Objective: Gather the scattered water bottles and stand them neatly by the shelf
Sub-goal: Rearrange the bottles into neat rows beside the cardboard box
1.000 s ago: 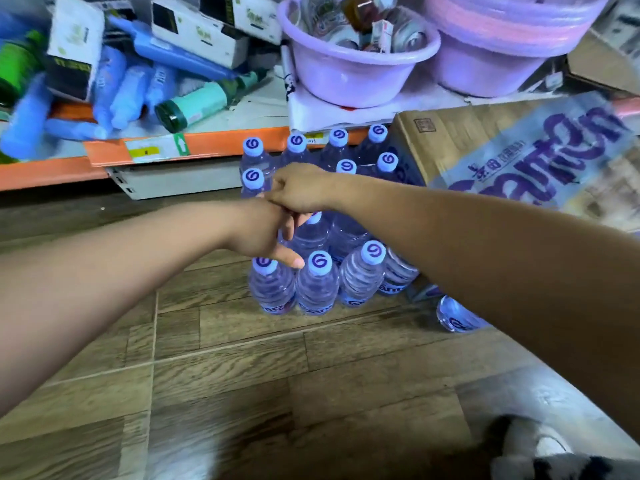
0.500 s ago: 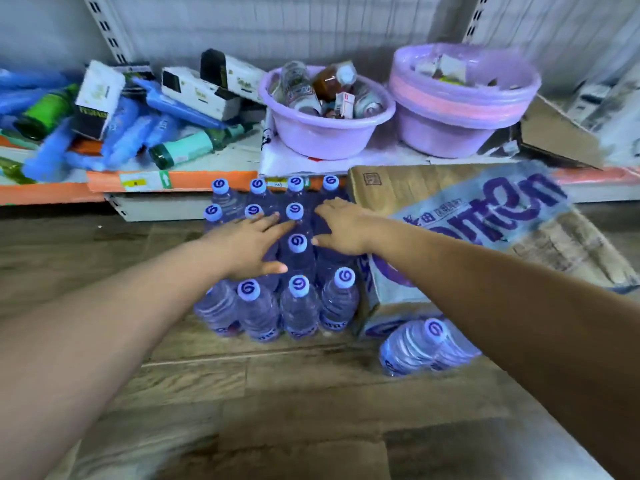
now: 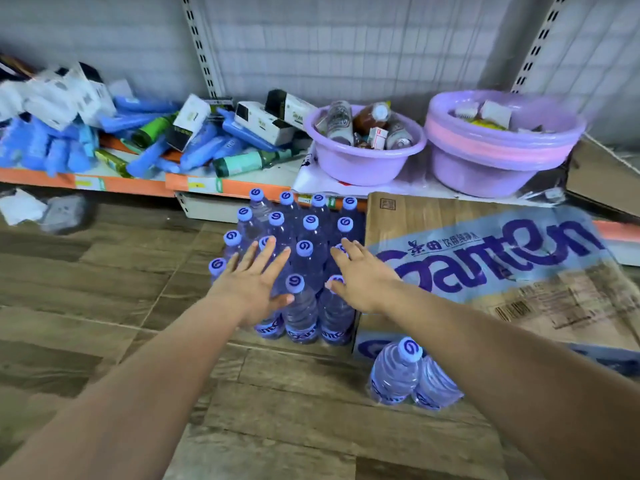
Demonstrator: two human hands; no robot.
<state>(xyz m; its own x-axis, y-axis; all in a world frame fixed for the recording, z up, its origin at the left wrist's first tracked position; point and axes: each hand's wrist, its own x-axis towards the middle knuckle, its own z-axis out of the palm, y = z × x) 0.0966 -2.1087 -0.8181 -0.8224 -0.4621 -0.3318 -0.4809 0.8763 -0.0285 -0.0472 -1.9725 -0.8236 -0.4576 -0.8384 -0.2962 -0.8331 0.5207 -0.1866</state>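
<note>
Several clear water bottles with pale purple caps (image 3: 304, 249) stand upright in tight rows on the wooden floor, against the low orange-edged shelf (image 3: 145, 183). My left hand (image 3: 254, 284) lies flat, fingers spread, over the caps on the block's left side. Over the right-hand caps hovers my right hand (image 3: 360, 277), also spread and holding nothing. Two more bottles (image 3: 396, 375) stand apart at the front right, partly hidden by my right forearm.
A brown cardboard box printed in purple (image 3: 491, 268) lies right of the bottle block. On the shelf are two lilac basins (image 3: 363, 157) holding small goods, and a heap of blue packets and white boxes (image 3: 194, 140). A crumpled bag (image 3: 52, 213) lies on the floor at left.
My hands were clasped together over the bottles one second ago; they have parted and flattened on the caps. The view has pulled back and tilted up, showing more shelf.
</note>
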